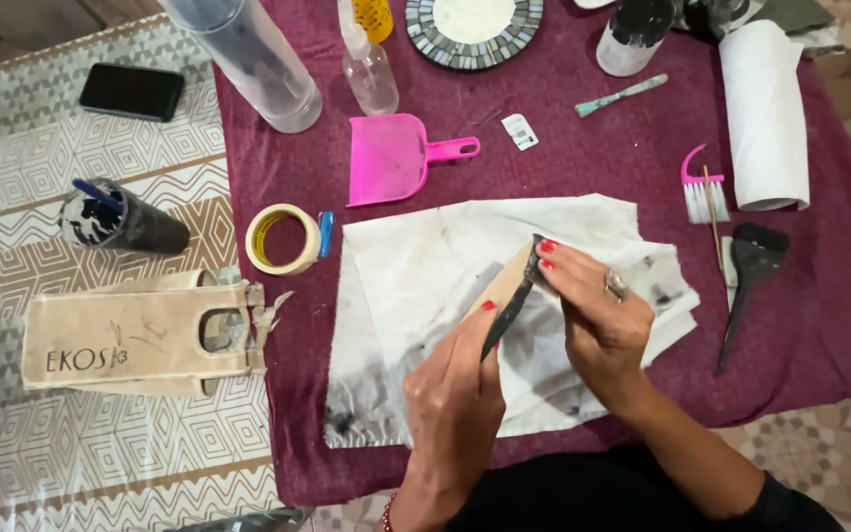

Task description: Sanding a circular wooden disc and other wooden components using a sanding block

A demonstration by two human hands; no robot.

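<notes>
The stained white cloth [416,286] on the maroon tabletop [593,163] is partly hidden by both hands. Beige bag [135,335] with dark lettering sits left. Left hand [455,404] and right hand [598,315] each pinch a thin dark-edged tan piece [509,296]; can't tell what it is.

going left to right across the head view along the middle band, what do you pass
dark paint cup → roll of tape → pink dustpan → left hand → right hand → small pink brush → black brush → paper towel roll
</notes>
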